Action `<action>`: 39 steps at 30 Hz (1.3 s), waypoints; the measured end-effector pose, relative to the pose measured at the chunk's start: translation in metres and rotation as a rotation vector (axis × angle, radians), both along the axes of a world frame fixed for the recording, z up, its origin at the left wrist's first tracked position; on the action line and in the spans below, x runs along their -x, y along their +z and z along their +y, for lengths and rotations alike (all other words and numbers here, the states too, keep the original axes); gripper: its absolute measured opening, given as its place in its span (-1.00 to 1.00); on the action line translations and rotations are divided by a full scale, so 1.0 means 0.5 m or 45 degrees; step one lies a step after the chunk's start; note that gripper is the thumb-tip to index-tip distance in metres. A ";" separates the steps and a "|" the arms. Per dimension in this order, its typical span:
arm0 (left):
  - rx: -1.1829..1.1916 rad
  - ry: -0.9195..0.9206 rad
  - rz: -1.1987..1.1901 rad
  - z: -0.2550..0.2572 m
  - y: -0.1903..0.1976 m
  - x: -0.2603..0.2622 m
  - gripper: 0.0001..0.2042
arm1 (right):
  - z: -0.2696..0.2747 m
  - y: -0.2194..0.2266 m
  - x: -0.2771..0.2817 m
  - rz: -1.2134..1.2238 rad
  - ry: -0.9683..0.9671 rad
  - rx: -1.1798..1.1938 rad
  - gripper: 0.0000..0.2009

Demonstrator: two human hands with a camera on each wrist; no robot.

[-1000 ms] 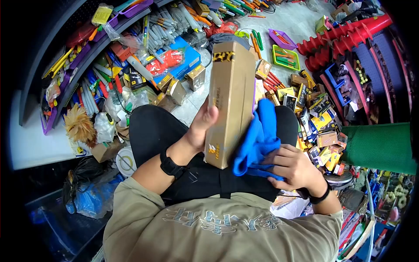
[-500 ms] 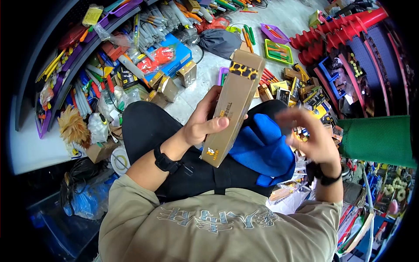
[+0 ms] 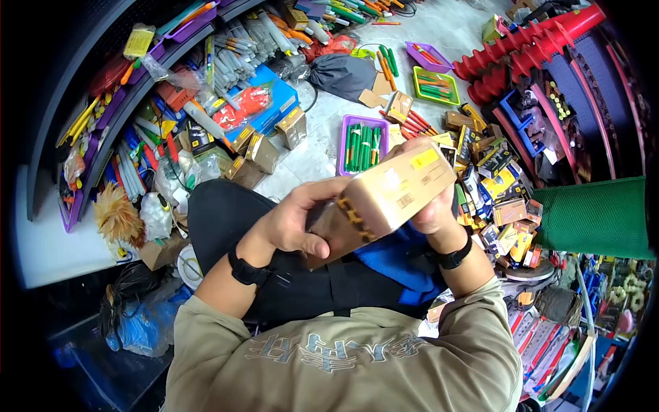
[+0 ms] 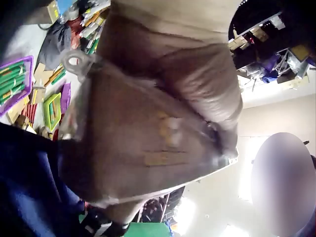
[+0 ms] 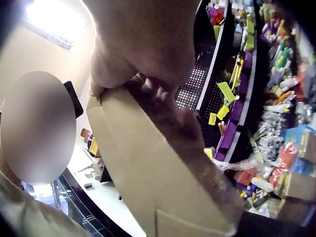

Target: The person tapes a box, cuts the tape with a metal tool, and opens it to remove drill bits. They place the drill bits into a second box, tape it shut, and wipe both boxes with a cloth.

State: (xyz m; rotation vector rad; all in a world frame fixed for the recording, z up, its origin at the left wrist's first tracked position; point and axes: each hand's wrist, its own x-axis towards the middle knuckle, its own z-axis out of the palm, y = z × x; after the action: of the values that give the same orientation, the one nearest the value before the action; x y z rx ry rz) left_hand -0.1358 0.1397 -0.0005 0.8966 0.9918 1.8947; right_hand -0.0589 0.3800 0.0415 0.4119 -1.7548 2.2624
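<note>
Both hands hold a long brown cardboard box (image 3: 395, 199) over the lap, tilted so that one end with a yellow label and printed lines faces up. A leopard-pattern strip runs along its edge. My left hand (image 3: 292, 216) grips the near left part, thumb across the side. At the far right end my right hand (image 3: 436, 206) grips it, some fingers hidden behind. In the left wrist view a clear tab with a hole (image 4: 76, 63) shows at the box's edge; in the right wrist view the box's plain side (image 5: 133, 148) shows. A blue cloth (image 3: 395, 264) lies on the lap below.
Ahead on the floor stand a purple tray of green tools (image 3: 364, 144) and a green tray (image 3: 437, 86). Many small boxes (image 3: 504, 165) are piled on the right, beside a green mesh roll (image 3: 594, 216). Packaged tools and a curved shelf (image 3: 144, 75) line the left.
The right hand has let go of the blue cloth and come up to grip the box. The box has turned from upright to tilted, end up. The cloth lies on the lap.
</note>
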 end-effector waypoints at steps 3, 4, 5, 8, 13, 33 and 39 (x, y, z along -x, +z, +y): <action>0.021 0.229 0.714 0.022 0.033 0.058 -0.21 | 0.002 -0.017 0.009 0.204 0.048 -0.091 -0.16; 0.033 0.298 0.772 0.022 0.028 0.065 -0.25 | 0.005 -0.031 0.010 0.240 -0.009 -0.125 -0.17; 0.050 0.368 0.827 0.023 0.025 0.071 -0.29 | 0.007 -0.045 0.012 0.273 -0.064 -0.158 -0.19; 0.130 0.528 1.090 0.024 0.015 0.082 -0.25 | 0.014 -0.070 0.024 0.443 -0.190 -0.254 -0.22; 0.309 0.583 1.129 0.043 0.008 0.066 -0.48 | 0.034 -0.087 0.043 0.571 -0.235 -0.472 -0.26; 0.045 0.498 1.186 0.091 -0.042 0.069 -0.41 | 0.050 -0.079 0.053 0.679 -0.144 -0.561 -0.35; 0.040 0.566 1.109 0.093 -0.056 0.062 -0.43 | 0.040 -0.083 0.060 0.608 -0.137 -0.464 -0.30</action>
State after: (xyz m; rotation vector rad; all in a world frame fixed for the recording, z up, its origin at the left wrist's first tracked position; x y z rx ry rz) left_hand -0.1669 0.1861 -0.0283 1.6493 1.8461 1.8208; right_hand -0.0891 0.4000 -0.0001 0.8267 -1.8589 1.5922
